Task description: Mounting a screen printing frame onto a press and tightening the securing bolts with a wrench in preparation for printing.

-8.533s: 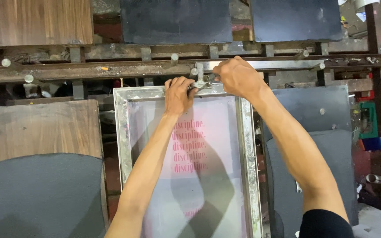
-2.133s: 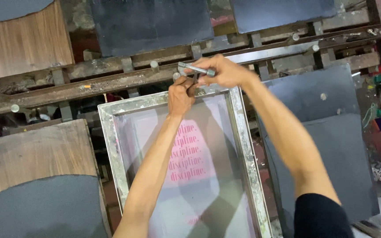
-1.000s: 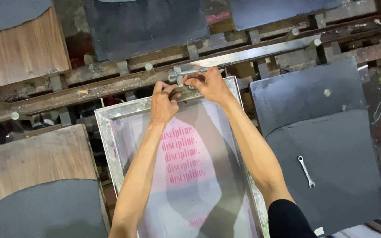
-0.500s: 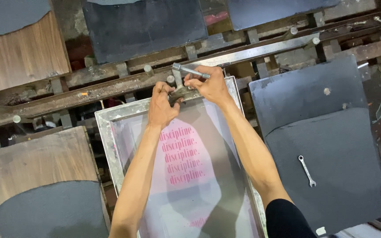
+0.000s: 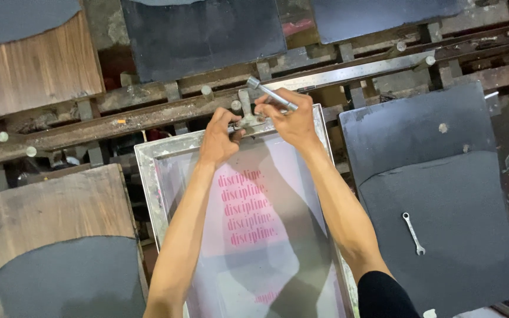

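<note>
My right hand [image 5: 293,121] is closed on a slim silver metal wrench [image 5: 271,94], set at the grey metal clamp [image 5: 248,119] on the far edge of the aluminium-framed printing screen with pink lettering [image 5: 254,212]. My left hand [image 5: 219,138] pinches that clamp. I judge the fastening unfinished. Dark boards crowd both sides; a small spanner [image 5: 413,233] lies right.

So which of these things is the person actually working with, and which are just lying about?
In use:
- left hand on the clamp
- right hand holding a metal bar tool
- metal-framed printing screen with pink lettering

Lying about:
- small wrench on the dark board to the right
- wooden board to the left
</note>
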